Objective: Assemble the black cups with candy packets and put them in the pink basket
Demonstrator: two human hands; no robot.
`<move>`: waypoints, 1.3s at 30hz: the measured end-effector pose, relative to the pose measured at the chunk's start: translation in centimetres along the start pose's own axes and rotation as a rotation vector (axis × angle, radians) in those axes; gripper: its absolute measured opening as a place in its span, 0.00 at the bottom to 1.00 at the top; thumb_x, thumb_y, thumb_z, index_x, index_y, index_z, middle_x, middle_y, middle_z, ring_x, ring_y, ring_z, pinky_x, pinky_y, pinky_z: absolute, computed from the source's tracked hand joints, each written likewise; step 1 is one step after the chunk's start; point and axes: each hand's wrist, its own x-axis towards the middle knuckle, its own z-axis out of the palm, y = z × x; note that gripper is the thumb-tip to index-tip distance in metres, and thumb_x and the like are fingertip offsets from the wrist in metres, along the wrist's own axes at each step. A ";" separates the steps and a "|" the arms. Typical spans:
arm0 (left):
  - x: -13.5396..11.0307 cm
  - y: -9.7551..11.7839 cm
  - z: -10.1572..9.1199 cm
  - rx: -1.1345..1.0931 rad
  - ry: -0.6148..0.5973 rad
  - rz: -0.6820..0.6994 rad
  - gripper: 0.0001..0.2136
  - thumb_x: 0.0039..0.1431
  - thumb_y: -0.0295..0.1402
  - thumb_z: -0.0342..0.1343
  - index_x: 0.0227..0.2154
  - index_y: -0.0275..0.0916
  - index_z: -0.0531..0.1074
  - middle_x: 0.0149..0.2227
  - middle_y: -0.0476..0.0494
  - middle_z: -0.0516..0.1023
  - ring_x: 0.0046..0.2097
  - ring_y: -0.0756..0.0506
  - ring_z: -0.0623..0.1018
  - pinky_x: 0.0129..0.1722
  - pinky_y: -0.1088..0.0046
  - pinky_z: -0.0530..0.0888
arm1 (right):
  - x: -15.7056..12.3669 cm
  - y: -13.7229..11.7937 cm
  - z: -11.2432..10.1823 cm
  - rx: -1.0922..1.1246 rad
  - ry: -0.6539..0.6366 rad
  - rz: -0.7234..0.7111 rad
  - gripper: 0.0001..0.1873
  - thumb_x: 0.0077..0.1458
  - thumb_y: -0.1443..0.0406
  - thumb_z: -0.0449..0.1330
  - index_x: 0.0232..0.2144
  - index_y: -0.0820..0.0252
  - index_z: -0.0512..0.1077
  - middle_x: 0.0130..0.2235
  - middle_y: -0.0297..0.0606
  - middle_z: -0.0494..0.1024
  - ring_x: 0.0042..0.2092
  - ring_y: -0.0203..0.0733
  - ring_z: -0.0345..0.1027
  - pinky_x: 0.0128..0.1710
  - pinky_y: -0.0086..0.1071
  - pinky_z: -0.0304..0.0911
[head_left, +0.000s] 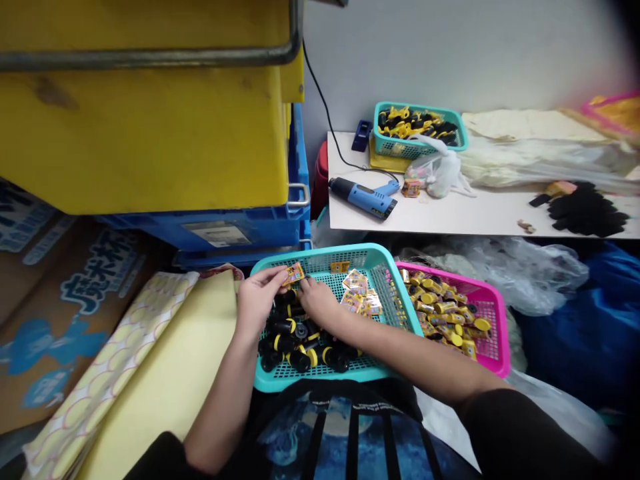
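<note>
My left hand (256, 299) pinches a small orange printed label (293, 273) between thumb and fingers, above the left part of a turquoise basket (320, 252). Close by on the right, my right hand (319, 301) reaches in with bent fingers near the label; what its fingertips hold is hidden. Below both hands lie several small black-and-yellow plastic parts (300, 343), jumbled in the basket. A loose stack of shiny printed labels (361, 293) rests in its right half, and a single label (340, 267) lies near the far rim.
A pink basket (501, 333) with yellow wrapped pieces (445, 307) adjoins on the right. On the white table (450, 217) are a blue heat gun (365, 198), another turquoise basket (421, 148) and black pieces (587, 210). Yellow (150, 140) and blue crates (270, 230) stand left.
</note>
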 end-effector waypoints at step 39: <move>-6.3 2.0 8.6 0.103 -0.462 0.036 0.14 0.40 0.33 0.70 0.33 0.40 0.80 0.36 0.44 0.83 0.38 0.45 0.80 0.40 0.68 0.77 | -12.2 7.6 -5.0 1.654 0.468 -0.027 0.19 0.51 0.50 0.63 0.40 0.54 0.76 0.47 0.41 0.74 0.49 0.45 0.67 0.46 0.39 0.64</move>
